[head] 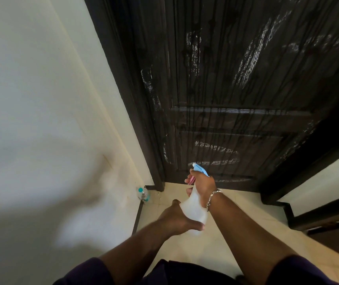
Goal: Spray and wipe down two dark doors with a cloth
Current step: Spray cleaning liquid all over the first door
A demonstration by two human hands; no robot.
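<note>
A dark panelled door fills the upper right, streaked with drips and white foam patches. I hold a translucent white spray bottle with a blue nozzle and pink trigger, its nozzle aimed at the door's lower panel. My right hand grips the bottle's neck with fingers on the trigger; a chain bracelet hangs at the wrist. My left hand cups the bottle's base from the left, thumb curled round it. No cloth is in view.
A cream wall runs along the left. A small clear water bottle with a teal cap stands on the floor in the corner by the door frame. Pale floor tiles lie below. A second dark frame stands at right.
</note>
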